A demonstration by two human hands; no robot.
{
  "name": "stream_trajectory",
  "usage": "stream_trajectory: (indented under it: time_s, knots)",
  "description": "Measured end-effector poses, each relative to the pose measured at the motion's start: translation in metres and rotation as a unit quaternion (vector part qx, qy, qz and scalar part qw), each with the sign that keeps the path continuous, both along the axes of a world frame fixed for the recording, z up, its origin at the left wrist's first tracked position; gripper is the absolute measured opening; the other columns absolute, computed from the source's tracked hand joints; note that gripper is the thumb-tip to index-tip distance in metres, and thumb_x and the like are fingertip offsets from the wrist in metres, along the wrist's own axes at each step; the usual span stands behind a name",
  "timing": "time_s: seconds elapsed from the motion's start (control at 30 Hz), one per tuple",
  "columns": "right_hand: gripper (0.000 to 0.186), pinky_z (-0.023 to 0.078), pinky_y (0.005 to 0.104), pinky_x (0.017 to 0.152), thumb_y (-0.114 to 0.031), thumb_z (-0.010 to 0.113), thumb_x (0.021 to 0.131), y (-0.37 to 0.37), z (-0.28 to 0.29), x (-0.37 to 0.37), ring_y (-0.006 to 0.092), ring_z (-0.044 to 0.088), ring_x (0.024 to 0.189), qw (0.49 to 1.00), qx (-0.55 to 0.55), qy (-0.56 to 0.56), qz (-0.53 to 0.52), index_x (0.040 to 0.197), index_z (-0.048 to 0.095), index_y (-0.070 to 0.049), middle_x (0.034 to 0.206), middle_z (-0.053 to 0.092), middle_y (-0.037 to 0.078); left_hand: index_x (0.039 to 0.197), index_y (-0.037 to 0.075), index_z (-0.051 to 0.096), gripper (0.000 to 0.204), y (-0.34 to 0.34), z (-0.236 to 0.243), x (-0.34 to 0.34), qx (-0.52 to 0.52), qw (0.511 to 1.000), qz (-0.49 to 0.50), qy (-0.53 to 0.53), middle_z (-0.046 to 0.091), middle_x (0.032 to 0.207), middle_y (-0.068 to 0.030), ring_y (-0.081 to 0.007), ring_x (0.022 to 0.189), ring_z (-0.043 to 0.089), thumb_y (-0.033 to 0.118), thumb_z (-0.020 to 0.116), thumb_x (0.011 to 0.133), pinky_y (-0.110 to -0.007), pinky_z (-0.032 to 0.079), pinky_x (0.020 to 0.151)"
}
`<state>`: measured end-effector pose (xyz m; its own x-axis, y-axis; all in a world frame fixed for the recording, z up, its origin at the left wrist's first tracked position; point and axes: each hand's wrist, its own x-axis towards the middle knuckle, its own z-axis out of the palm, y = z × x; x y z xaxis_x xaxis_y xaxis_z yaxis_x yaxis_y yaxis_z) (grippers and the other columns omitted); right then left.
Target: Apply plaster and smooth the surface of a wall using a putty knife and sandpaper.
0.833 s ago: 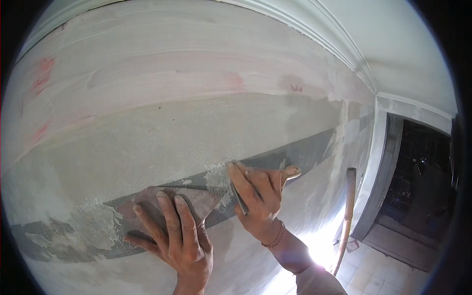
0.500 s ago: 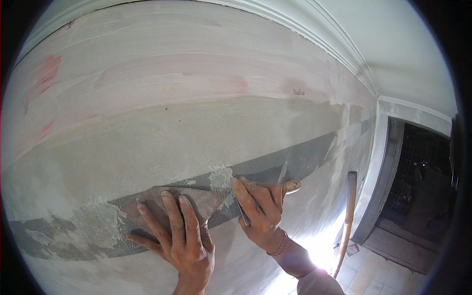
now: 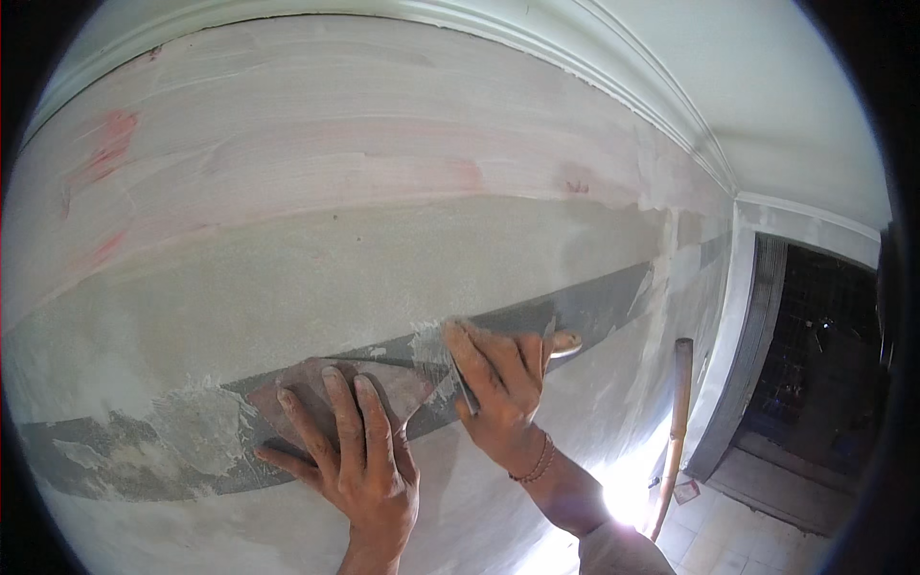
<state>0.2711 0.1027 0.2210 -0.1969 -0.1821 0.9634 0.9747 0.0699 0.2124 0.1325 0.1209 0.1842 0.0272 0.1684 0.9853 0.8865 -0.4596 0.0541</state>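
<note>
My left hand lies flat with fingers spread on a wide brownish scraper blade, pressing it against the wall. My right hand grips the same tool at its right end, and a wooden handle tip sticks out past the fingers. The blade rests on a dark grey band that runs across the wall. Pale wet filler clings to the wall just above the blade's top edge. A beaded bracelet circles my right wrist.
The wall is skimmed in pale grey below and pinkish above, with a rough filler patch left of the blade. A wooden pole leans at the right by a dark doorway. A moulded cornice meets the ceiling.
Both hands stay on the scraper and have barely moved. The right hand has dipped a little lower along the grey band.
</note>
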Motion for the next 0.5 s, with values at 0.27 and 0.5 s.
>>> stream_trajectory:
  time_s: [0.27,0.5]
  knots:
    - [0.039,0.037,0.0348,0.074,-0.009,0.064,0.063,-0.018,0.004,0.002,0.0193,0.048,0.076,0.998,-0.056,0.023,-0.026,0.102,0.063,-0.007,0.094,0.059,0.003,0.130,0.016,0.038,0.051,-0.001,-0.006,-0.004,0.018,1.000,-0.013,0.019,0.035,0.138,-0.0044,-0.0375,0.129,0.022,0.029,0.051,0.083,-0.062,-0.006,0.102]
    - [0.039,0.038,0.0364,0.079,-0.008,0.064,0.064,-0.018,-0.017,0.002,0.0197,0.049,0.078,0.997,-0.070,0.012,-0.030,0.102,0.063,-0.008,0.095,0.058,0.003,0.130,0.016,0.039,0.048,0.000,-0.002,-0.004,0.008,1.000,0.005,0.022,0.036,0.137,-0.0045,-0.0376,0.129,0.022,0.033,0.046,0.085,-0.063,-0.003,0.102]
